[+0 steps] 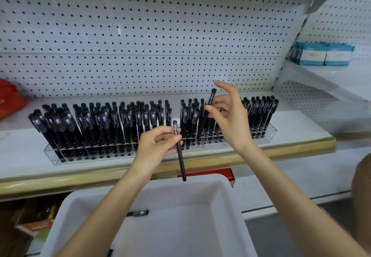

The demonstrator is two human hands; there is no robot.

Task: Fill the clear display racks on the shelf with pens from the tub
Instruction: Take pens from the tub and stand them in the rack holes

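1. The left hand [158, 146] pinches a black pen [181, 162] between the thumb and curled fingers, just in front of the shelf's [301, 128] gold front edge, near its middle.
2. The grip sits high on that pen. A short printed stretch and the cap end stand above the fingers, and the long barrel hangs below them, nearly upright. Its lower tip is just over the far rim of the white tub [200, 177].
3. The right hand [228, 116] pinches a second pen [212, 96] between the thumb and fingertips, with the index finger lifted straight and touching nothing.
4. The second pen's cap end rises above the grip, tilted to the right. Below the thumb its barrel runs down among the racked pens [100, 120], and I cannot tell where its tip sits.
5. The left rack [60, 160] and the right rack [269, 134], both clear, stand in a row along the shelf towards its front edge. Both are packed with leaning black pens, and a gap between the two groups shows just above the left hand.
6. The tub stands below the shelf's front edge. One loose pen [138, 213] lies on its floor beside the left forearm.
7. A white pegboard [140, 35] backs the shelf and a red bag [10, 100] sits at the shelf's left end. Blue-and-white boxes [325, 55] stand on a higher shelf to the right.
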